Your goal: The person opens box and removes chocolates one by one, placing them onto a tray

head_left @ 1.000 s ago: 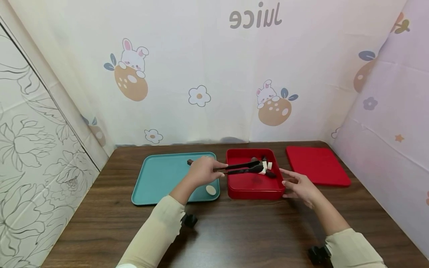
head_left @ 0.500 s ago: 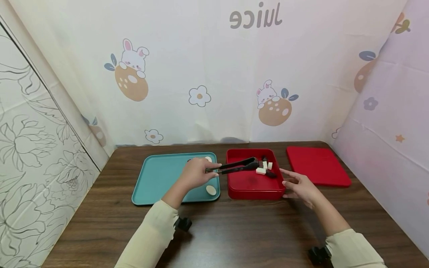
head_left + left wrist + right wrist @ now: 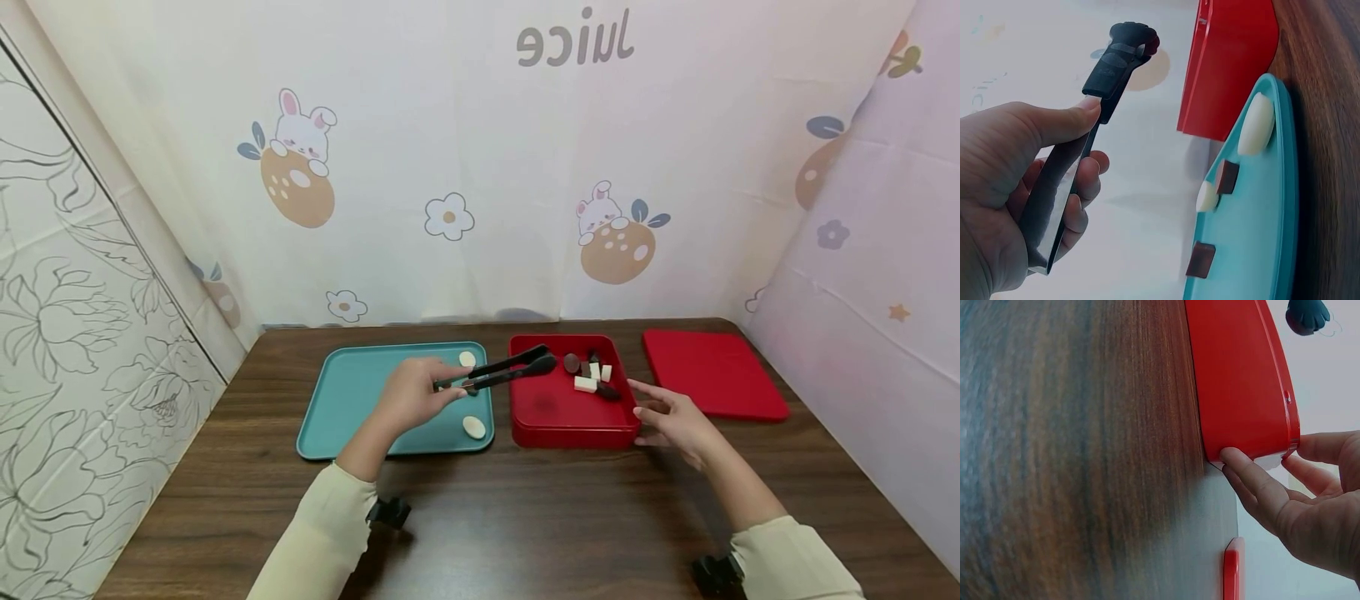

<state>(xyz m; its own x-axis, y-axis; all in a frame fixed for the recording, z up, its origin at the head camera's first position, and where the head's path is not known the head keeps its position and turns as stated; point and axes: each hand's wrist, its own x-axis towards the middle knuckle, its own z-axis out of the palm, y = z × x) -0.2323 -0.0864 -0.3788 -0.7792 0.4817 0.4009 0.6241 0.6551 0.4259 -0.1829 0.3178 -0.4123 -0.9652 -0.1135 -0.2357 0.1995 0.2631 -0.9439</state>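
My left hand (image 3: 414, 392) grips black tongs (image 3: 506, 368), thumb on one arm and fingers curled round the other. The tongs' tips hang over the left part of a red box (image 3: 573, 437); whether they hold anything, I cannot tell. Inside the box lie white blocks (image 3: 585, 384), a round brown piece (image 3: 572, 363) and other dark pieces. My right hand (image 3: 675, 423) touches the box's right wall with extended fingers, seen closely in the right wrist view. On the teal tray (image 3: 352, 392) are white oval pieces (image 3: 1257, 125) and brown blocks (image 3: 1200, 259), partly hidden by my left hand in the head view.
A flat red lid-like panel (image 3: 716, 373) lies on the wooden table (image 3: 525, 517) to the right of the box. Behind the table hangs a printed curtain (image 3: 390, 167). The tray's right edge stands close to the box's left wall.
The tongs have let go of a white block, which now lies in the box. My left hand has drawn back leftward with the tongs. My right hand has stayed at the box.
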